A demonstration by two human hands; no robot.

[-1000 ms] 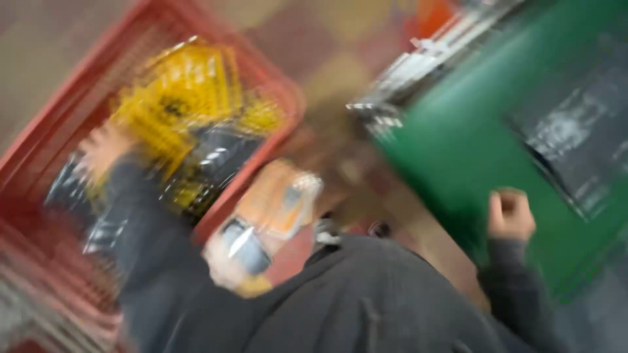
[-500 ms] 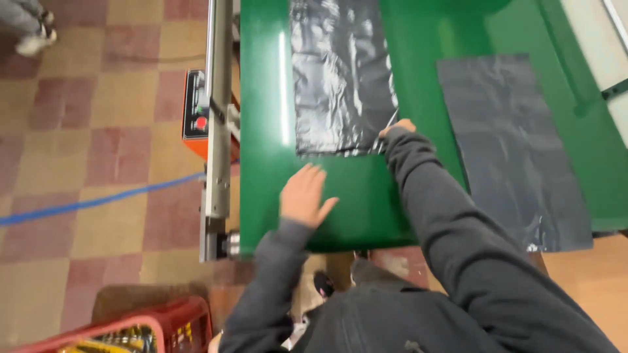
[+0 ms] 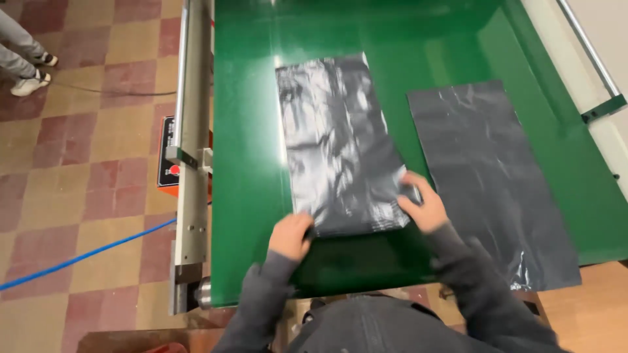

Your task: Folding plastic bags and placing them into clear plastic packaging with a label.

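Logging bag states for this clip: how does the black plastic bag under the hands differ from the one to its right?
The left bag is glossy and held at its near edge by both hands; the right bag is matte and untouched. The right bag's near end overhangs the green belt; the left lies fully on it. Both lie flat.

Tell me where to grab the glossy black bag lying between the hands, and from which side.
Probably by the near short edge of the glossy black bag, from the person's side: it lies flat and lengthwise, and the left hand and right hand already sit at its two near corners.
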